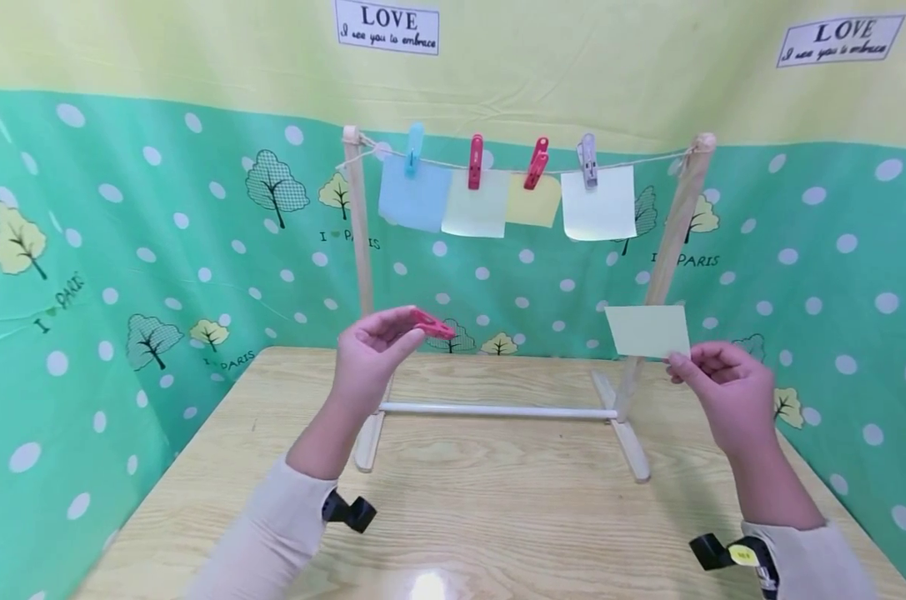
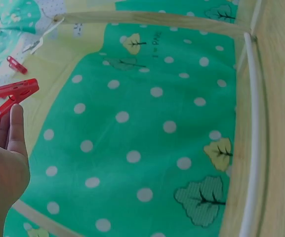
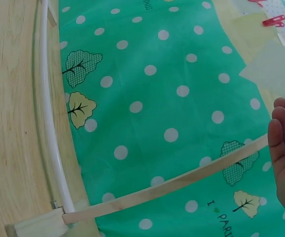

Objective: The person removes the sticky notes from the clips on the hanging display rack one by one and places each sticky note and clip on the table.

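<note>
My left hand (image 1: 381, 346) pinches a red clothespin (image 1: 434, 325) between thumb and fingers, its nose pointing right. In the left wrist view the same clothespin (image 2: 18, 94) shows at the fingertips. Off to the right, my right hand (image 1: 726, 387) holds a pale yellow paper square (image 1: 649, 331) by its lower right corner, in front of the rack's right post. Above and between the hands, a string (image 1: 663, 158) carries a blue paper (image 1: 415, 196), a pale cream paper (image 1: 475, 204), a yellow paper (image 1: 533, 202) and a white paper (image 1: 598, 204), each under a clothespin.
The wooden rack has a left post (image 1: 358, 225), a right post (image 1: 678, 225) and a white crossbar (image 1: 498, 411) low between its feet. It stands on a wood-grain table (image 1: 490, 517). A green dotted curtain (image 1: 490, 292) hangs behind and at both sides.
</note>
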Demonstrator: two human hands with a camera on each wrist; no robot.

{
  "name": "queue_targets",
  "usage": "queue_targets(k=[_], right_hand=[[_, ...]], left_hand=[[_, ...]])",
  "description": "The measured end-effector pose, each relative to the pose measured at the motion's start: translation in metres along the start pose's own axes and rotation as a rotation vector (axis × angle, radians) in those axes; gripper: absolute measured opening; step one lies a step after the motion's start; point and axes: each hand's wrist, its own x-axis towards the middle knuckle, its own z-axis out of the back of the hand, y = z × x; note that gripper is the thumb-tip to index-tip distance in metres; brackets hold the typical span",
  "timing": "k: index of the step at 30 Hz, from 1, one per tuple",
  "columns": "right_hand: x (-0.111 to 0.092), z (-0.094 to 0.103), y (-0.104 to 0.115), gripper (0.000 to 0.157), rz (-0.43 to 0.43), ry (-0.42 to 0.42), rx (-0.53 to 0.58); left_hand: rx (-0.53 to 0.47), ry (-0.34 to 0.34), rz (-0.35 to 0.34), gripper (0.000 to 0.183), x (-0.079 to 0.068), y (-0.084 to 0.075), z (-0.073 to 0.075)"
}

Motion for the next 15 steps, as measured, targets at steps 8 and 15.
queue_targets(k=[8, 15], right_hand=[[-0.011, 0.01, -0.009, 0.01, -0.091, -0.026, -0.194], [-0.015, 0.022, -0.019, 0.01, -0.138, -0.061, -0.191]], left_hand=[[0.078, -0.104, 0.051, 0.03, -0.023, 0.004, 0.037], [0.06, -0.161, 0.088, 0.023, -0.041, 0.009, 0.071]])
